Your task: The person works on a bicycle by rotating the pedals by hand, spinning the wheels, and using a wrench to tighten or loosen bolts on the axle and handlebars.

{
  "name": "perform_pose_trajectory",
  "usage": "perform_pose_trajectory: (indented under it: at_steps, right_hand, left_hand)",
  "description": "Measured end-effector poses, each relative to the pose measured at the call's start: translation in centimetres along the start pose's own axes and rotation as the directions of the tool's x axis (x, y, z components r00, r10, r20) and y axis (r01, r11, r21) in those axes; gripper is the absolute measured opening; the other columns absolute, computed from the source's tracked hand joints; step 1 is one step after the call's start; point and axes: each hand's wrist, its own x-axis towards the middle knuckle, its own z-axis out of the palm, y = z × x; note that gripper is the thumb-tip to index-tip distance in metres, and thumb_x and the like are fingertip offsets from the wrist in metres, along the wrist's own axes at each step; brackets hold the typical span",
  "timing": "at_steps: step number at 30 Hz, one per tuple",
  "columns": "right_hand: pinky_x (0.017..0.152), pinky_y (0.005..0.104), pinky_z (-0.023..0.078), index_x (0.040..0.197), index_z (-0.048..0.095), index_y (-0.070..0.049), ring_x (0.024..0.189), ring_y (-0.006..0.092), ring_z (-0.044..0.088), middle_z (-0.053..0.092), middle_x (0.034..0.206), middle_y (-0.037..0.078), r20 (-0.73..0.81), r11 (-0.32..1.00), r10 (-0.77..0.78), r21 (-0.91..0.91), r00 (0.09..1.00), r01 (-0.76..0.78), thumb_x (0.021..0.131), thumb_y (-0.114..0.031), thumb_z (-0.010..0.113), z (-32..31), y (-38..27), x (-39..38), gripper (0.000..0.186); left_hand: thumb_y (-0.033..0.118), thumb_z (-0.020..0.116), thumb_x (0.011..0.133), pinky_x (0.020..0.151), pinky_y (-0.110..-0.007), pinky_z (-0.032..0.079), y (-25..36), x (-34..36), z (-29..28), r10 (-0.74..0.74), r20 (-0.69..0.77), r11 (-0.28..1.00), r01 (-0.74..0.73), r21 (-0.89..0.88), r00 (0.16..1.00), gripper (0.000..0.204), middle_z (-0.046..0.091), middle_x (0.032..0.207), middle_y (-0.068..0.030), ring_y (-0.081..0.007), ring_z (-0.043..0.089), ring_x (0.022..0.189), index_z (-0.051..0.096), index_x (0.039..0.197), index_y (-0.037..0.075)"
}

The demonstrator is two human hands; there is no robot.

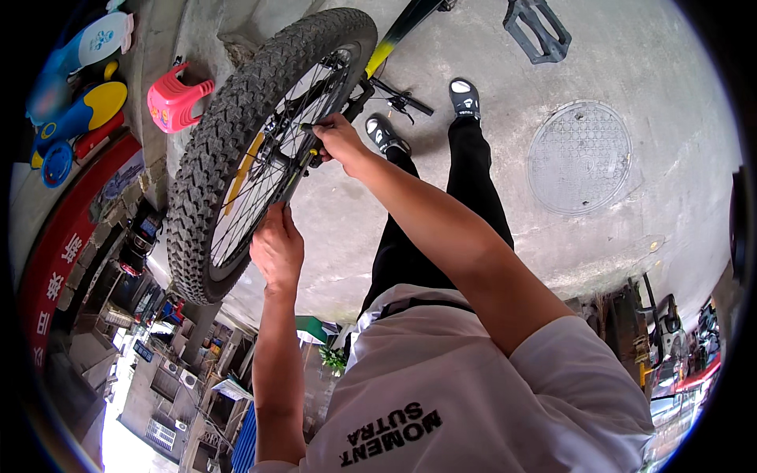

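Note:
A bicycle wheel point(193, 177) with a knobbly black tyre and thin spokes stands upright in front of me. Behind it shows the yellow-and-black frame point(382, 58), with a handlebar point(410, 102) low near the ground. My right hand point(341, 143) reaches to the wheel's near side beside the hub area. Its fingers are pinched together at a small dark part; what exactly they hold is hidden. My left hand point(277, 246) is nearer to me, at the lower part of the wheel. Its fingertips are bent together against the spokes' edge, and what is between them cannot be made out.
A pink plastic stool point(180, 98) stands left of the tyre, beside blue and yellow children's toys point(83, 118). A dark pedal-like part point(538, 31) shows at the top. A round manhole cover point(579, 156) is set in the concrete floor at right. My feet point(465, 98) stand behind the wheel.

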Motion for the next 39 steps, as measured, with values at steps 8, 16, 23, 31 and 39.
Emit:
perform_pose_trajectory:
  at_steps: [8, 16, 23, 31, 39]
  right_hand:
    - [0.056, 0.0342, 0.05, 0.11, 0.052, -0.004, 0.067, 0.0182, 0.058, 0.058, 0.083, 0.008, -0.067, 0.998, -0.058, 0.009, 0.996, 0.059, 0.096, -0.022, 0.059, 0.0, 0.1, -0.3, 0.024]
    - [0.057, 0.0329, 0.05, 0.11, 0.052, -0.004, 0.068, 0.0169, 0.057, 0.057, 0.083, 0.007, -0.058, 0.998, -0.051, 0.02, 0.997, 0.053, 0.096, -0.021, 0.059, 1.3, 0.7, 0.7, 0.023]
    - [0.059, 0.0317, 0.05, 0.111, 0.051, -0.004, 0.071, 0.0152, 0.055, 0.056, 0.087, 0.006, -0.022, 0.993, 0.006, 0.12, 1.0, -0.003, 0.097, -0.021, 0.058, 0.6, 1.8, 1.7, 0.023]
    - [0.06, 0.0304, 0.048, 0.11, 0.049, -0.004, 0.067, 0.0128, 0.052, 0.054, 0.086, 0.005, 0.018, 0.975, -0.003, 0.221, 1.0, -0.001, 0.099, -0.021, 0.056, 1.1, 2.2, 1.1, 0.022]
    - [0.057, 0.0304, 0.046, 0.109, 0.048, -0.002, 0.066, 0.0128, 0.051, 0.053, 0.083, 0.006, -0.036, 0.971, -0.033, 0.234, 0.999, 0.04, 0.099, -0.02, 0.055, 2.0, 1.8, 0.1, 0.022]
  left_hand:
    - [0.02, 0.058, 0.097, 0.061, -0.047, 0.051, -0.8, 0.3, 0.5, -0.009, 0.002, 1.0, 0.009, -0.019, 1.0, 0.017, 0.07, 0.081, -0.0171, -0.0382, 0.067, 0.072, 0.069, 0.101, 0.009]
    - [0.02, 0.058, 0.097, 0.063, -0.045, 0.052, -2.0, 0.7, 1.2, -0.006, -0.048, 1.0, 0.005, -0.026, 0.999, 0.019, 0.071, 0.084, -0.0175, -0.0372, 0.068, 0.074, 0.071, 0.103, 0.008]
    - [0.02, 0.057, 0.098, 0.065, -0.043, 0.053, -0.8, 1.3, 0.9, 0.005, -0.06, 1.0, -0.004, 0.016, 0.998, 0.02, 0.072, 0.089, -0.0153, -0.0349, 0.069, 0.076, 0.071, 0.104, 0.007]
    - [0.015, 0.059, 0.096, 0.064, -0.041, 0.054, -1.2, 1.4, 0.2, 0.077, -0.131, 0.997, -0.074, 0.024, 0.988, 0.016, 0.073, 0.091, -0.014, -0.0336, 0.07, 0.077, 0.071, 0.103, 0.007]
    - [0.013, 0.059, 0.096, 0.066, -0.041, 0.054, -1.4, 1.6, -0.7, 0.094, -0.142, 0.995, -0.097, -0.009, 0.985, 0.015, 0.073, 0.091, -0.0157, -0.0345, 0.07, 0.079, 0.07, 0.102, 0.004]
